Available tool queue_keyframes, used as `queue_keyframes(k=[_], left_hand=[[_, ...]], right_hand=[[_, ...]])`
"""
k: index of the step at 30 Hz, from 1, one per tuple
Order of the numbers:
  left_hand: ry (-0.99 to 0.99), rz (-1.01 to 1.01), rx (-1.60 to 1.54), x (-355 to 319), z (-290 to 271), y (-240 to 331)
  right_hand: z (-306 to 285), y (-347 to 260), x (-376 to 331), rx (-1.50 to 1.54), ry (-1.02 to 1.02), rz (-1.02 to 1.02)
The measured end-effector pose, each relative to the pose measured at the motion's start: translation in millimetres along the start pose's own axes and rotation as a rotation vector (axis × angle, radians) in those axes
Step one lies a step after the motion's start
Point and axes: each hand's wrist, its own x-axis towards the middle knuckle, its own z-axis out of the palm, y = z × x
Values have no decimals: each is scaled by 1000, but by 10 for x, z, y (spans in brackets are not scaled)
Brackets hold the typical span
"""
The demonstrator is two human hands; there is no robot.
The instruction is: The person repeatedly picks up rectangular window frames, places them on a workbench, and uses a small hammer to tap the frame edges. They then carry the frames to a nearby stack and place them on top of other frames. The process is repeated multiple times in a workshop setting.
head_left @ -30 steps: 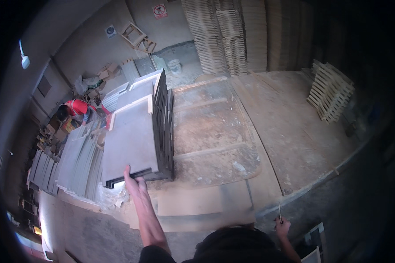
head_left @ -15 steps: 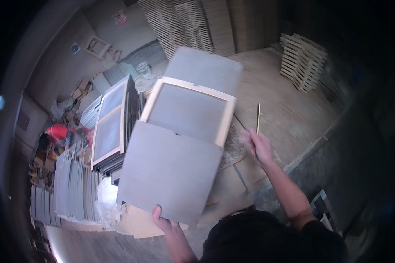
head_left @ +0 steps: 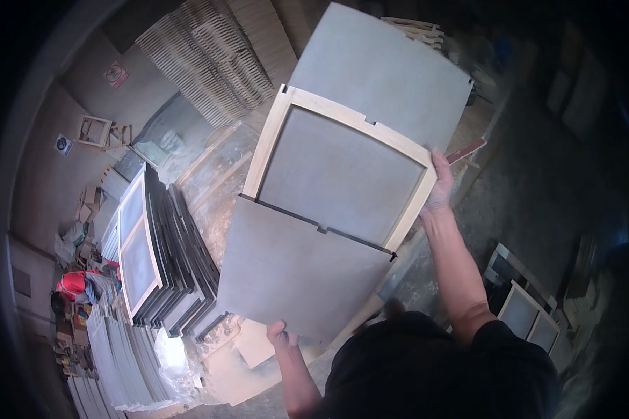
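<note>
I hold a large grey panel (head_left: pixel 297 279) with a pale wooden frame (head_left: pixel 342 119) across its middle, filling the centre of the frame. My left hand (head_left: pixel 281 335) grips its lower edge at bottom centre; my right hand (head_left: pixel 440 183) clasps the frame's right corner. Left of the panel a stack of dark panels (head_left: pixel 175 265) leans close by. My left fingers hide under the panel, and the floor beyond is dim at right
</note>
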Motion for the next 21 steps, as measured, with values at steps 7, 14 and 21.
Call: queue_keyframes(k=[7, 14, 21], left_hand=[[-23, -142, 82, 211, -75, -294], [140, -313, 81, 243, -220, -475], [379, -193, 160, 268, -47, -624]], right_hand=[[-83, -314, -136, -61, -151, -101], [44, -214, -217, -194, -64, -122], [296, -44, -355, -268, -210, -227]])
